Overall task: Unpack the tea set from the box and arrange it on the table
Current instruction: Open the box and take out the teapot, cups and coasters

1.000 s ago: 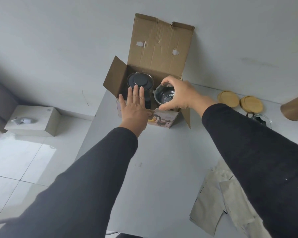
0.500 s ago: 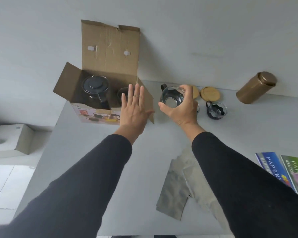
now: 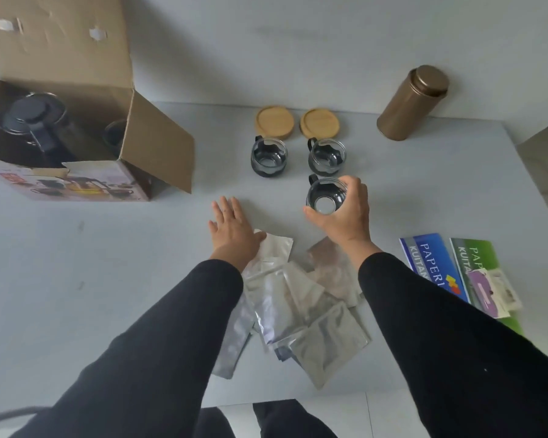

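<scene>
Between right hand (image 3: 342,216) fingers, glass cup (image 3: 326,197), seemingly above table (image 3: 108,248).

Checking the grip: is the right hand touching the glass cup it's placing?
Touching. Head view shows the right hand with fingers curled round the glass cup.

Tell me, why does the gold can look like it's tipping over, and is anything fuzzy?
Head view: the wide-angle lens bends things near the edges, so the gold can seems to lean although it probably stands straight; the teapot inside the box is dark and a little blurred; the glass cup in the right hand looks sharp, under soft light with faint shadows.
</scene>
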The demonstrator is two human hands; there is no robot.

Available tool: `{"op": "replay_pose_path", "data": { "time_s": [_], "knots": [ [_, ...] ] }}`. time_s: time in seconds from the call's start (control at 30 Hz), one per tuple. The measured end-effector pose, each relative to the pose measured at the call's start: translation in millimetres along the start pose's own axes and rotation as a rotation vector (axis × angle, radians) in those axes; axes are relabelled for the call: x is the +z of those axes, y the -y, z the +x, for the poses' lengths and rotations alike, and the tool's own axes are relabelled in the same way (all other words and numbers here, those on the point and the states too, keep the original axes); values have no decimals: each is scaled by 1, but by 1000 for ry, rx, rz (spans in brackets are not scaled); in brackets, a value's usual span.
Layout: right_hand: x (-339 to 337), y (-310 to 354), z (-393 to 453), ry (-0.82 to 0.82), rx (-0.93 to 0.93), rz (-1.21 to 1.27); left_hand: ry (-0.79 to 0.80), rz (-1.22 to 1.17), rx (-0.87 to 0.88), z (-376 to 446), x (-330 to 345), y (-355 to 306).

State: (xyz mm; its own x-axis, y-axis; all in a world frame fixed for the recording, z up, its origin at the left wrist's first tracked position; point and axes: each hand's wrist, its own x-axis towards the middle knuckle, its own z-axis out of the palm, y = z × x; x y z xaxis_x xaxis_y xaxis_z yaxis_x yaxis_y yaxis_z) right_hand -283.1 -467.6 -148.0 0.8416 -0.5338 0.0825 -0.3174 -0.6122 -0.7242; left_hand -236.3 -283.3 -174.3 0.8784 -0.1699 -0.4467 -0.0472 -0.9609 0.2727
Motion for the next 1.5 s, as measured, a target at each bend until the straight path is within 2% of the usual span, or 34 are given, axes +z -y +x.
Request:
{"op": "replay_pose_path", "data": {
  "time_s": [0.17, 0.33, 0.67, 0.77, 0.9, 1.07, 1.23, 1.3, 1.4, 1.5],
  "knots": [
    [6, -22, 12, 74, 5, -6, 19, -25, -85, 9, 5, -9],
    [12, -29, 25, 68, 0, 6, 48, -26, -124, 14, 2, -14],
    [12, -31, 31, 73, 25, 13, 48, -92, -97, 13, 2, -10],
    [3, -22, 27, -21, -69, -38, 40, -141, -15, 12, -16, 0],
    [-3, 15, 34, -108, -222, -82, -82, -80, 173, 4, -61, 14],
    [25, 94, 46, -89, -370, -53, -341, -30, 282, 7, -123, 46],
    [77, 178, 41, -32, -471, -28, -526, -10, 251, 25, -175, 113],
    [101, 209, 36, 45, -481, -31, -537, 29, 191, 31, -192, 143],
    [136, 248, 32, 167, -509, -100, -445, 120, 82, 43, -212, 186],
    [171, 276, 31, 263, -556, -198, -364, 239, 47, 54, -221, 218]
  ]
}}
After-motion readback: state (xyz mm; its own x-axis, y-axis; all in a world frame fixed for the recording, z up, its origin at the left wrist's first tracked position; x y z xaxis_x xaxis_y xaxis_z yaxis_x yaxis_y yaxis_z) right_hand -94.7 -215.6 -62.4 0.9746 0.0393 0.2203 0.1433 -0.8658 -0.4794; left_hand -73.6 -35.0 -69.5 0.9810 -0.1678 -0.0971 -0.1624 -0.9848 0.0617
